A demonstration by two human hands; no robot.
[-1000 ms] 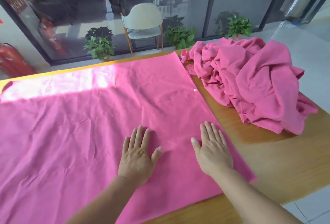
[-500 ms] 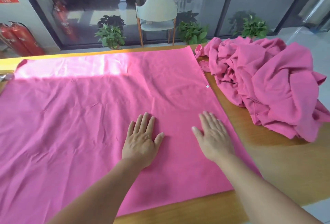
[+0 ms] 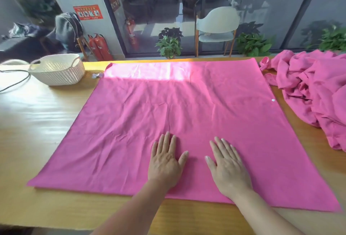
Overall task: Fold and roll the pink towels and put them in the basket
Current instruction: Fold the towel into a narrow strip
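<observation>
The task looked barely begun. One pink towel (image 3: 187, 122) lay spread flat and unfolded on the table (image 3: 37, 122), just right of the basket (image 3: 58, 70), which showed no towels inside as far as its rim allowed. The left hand (image 3: 164, 161) and right hand (image 3: 228, 167) pressed flat on the towel's near part, fingers straight, gripping nothing. Farther right of the basket, beyond the spread towel, the heap of pink towels (image 3: 314, 88) waited, unfolded.

Bright daylight; a sunlit band glares across the far towel (image 3: 149, 72) and the table (image 3: 28, 103). Edges curve and look soft.
</observation>
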